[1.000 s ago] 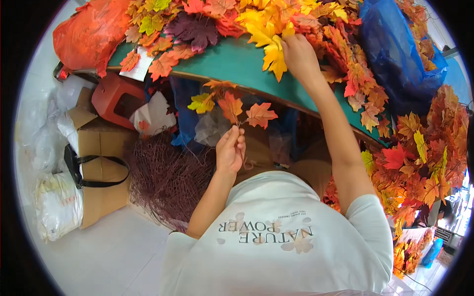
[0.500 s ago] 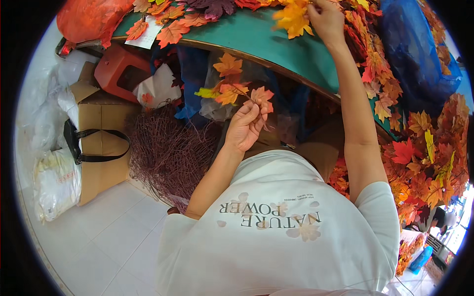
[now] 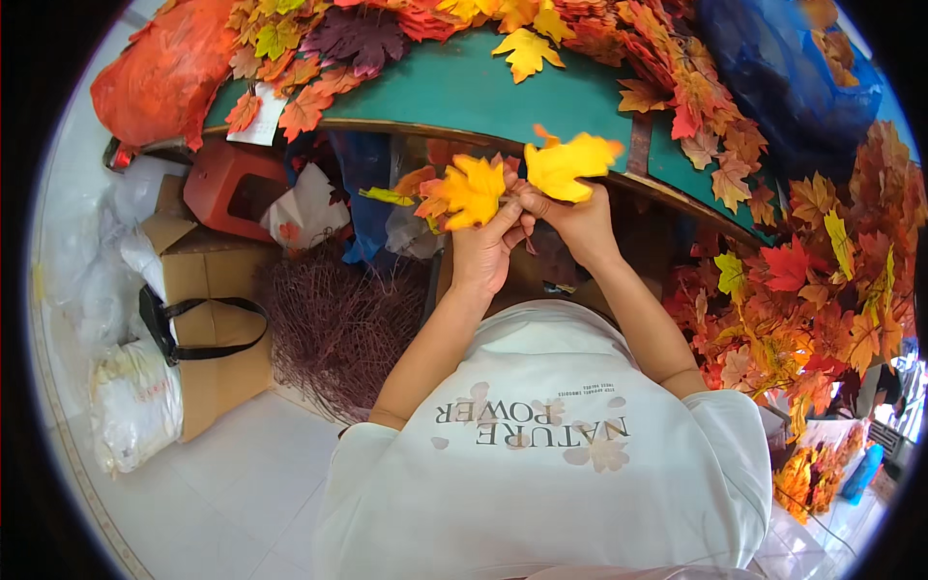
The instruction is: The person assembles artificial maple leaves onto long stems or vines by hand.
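Note:
Just in front of the table's near edge, my two hands meet, fingertips close together. My left hand (image 3: 485, 253) is closed in a pinch on a spray of artificial maple leaves (image 3: 432, 201), orange and yellow-green. A bright yellow leaf (image 3: 475, 192) lies over that spray, above my left fingers. My right hand (image 3: 583, 224) is closed, with a yellow maple leaf (image 3: 568, 168) extending above its fingers. The stems between my fingertips are too small and covered to make out.
The green table (image 3: 435, 87) carries heaps of artificial leaves (image 3: 691, 77) and a purple leaf (image 3: 360, 41). Red and blue plastic bags (image 3: 788, 77) sit at its ends. Lower left are a cardboard box (image 3: 217, 319), a reddish stool (image 3: 230, 188) and bundled brown stems (image 3: 338, 319). More leaves (image 3: 822, 280) hang at right.
My right hand has come down from the leaf pile on the table to my left hand, bringing yellow leaves. The view has shifted slightly. My left hand still holds the spray.

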Motion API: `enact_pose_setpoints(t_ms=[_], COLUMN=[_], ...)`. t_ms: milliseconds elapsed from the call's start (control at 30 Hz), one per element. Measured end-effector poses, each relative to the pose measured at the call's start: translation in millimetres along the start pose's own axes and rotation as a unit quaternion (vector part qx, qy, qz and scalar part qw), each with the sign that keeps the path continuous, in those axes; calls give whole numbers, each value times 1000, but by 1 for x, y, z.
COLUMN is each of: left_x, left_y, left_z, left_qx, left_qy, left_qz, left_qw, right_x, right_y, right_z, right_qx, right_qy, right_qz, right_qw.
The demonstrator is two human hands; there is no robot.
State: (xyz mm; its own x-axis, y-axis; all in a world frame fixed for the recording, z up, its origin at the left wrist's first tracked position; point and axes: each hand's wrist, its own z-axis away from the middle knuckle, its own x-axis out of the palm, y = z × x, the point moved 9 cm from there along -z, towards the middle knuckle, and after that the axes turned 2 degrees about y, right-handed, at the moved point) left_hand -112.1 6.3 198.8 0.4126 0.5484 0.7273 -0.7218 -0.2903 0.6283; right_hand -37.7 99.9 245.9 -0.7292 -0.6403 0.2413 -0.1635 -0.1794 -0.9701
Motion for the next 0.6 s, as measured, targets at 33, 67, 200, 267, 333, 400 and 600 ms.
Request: enact_pose_setpoints(t_ms=[33,67,200,267,333,400,600], left_x=[2,3,1,5,10,19,28], left_y=[-1,-1,-4,1,2,3,1], left_z=[1,1,-3,-2,0,2,0], left_qx=[-1,-1,0,23,19,16,33], left_qy=[-5,-2,-9,-13,-3,3,-19], left_qz=[-6,-3,-15,1,-35,-58,-75], left_qw=[1000,1000,1000,1000,999,998,996], right_x=[-1,-4,-12,-16,-19,-20,-23], right_y=[8,11,0,-4,-7,0,27], right_z=[1,1,3,4,5,6,12], right_qx=[28,27,-9,-21,-32,-40,26], right_qy=[-23,-50,-21,-6,15,48,73], right_qz=[0,13,-6,-18,-80,-115,-195], right_qw=[999,998,1000,1000,996,991,978])
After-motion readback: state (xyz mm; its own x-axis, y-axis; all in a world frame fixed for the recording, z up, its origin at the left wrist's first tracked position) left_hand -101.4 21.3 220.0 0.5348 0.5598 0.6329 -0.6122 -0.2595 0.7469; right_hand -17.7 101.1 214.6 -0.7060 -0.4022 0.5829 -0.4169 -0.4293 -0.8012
